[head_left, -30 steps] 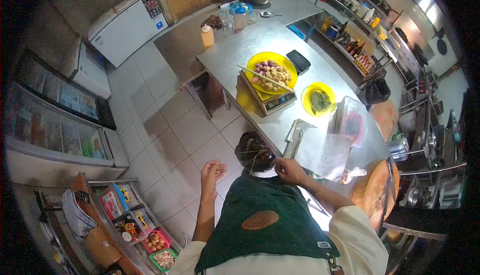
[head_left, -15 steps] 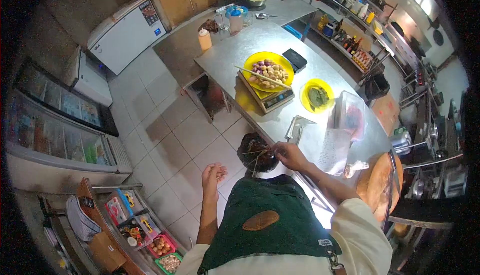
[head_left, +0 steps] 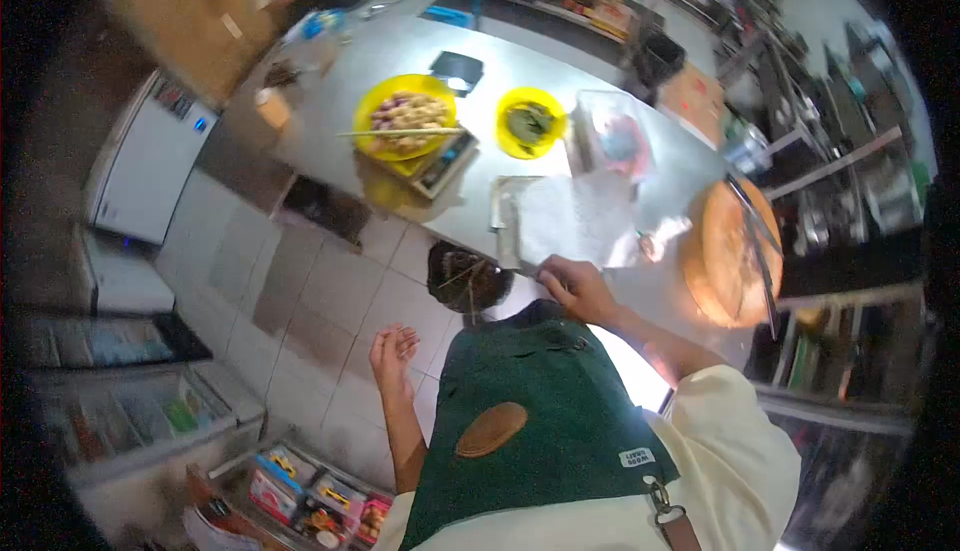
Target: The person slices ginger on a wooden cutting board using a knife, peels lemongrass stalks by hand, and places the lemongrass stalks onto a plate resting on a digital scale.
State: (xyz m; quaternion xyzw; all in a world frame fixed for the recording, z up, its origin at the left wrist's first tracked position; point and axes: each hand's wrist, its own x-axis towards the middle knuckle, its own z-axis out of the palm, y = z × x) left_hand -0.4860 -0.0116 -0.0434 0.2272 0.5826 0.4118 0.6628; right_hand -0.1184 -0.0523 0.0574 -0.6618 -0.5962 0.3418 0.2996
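My left hand (head_left: 396, 351) hangs over the tiled floor with its fingers loosely apart and nothing in it. At the table's front edge is my right hand (head_left: 566, 283), its fingers bent together beside a sheet of paper (head_left: 575, 221); what it pinches, if anything, is too small to make out. Just left of it, below the edge, sits a dark bin (head_left: 462, 281) with thin sticks on top. Farther back, a yellow plate (head_left: 372, 101) of small peeled bulbs rests on a scale (head_left: 443, 169), a stick lying across it. Beside it stands a yellow plate (head_left: 512, 141) with green leaves.
A clear plastic container (head_left: 606, 136) and a round wooden board (head_left: 712, 251) with a long dark tool lie on the metal table (head_left: 480, 31). A squeeze bottle (head_left: 271, 108) stands at the left. Across the table is another person. Crates (head_left: 275, 488) sit at lower left.
The view has turned to the right, so the table and floor appear rotated and shifted left. My right hand has stayed by the table edge, nearer the paper. My left hand remains apart from everything.
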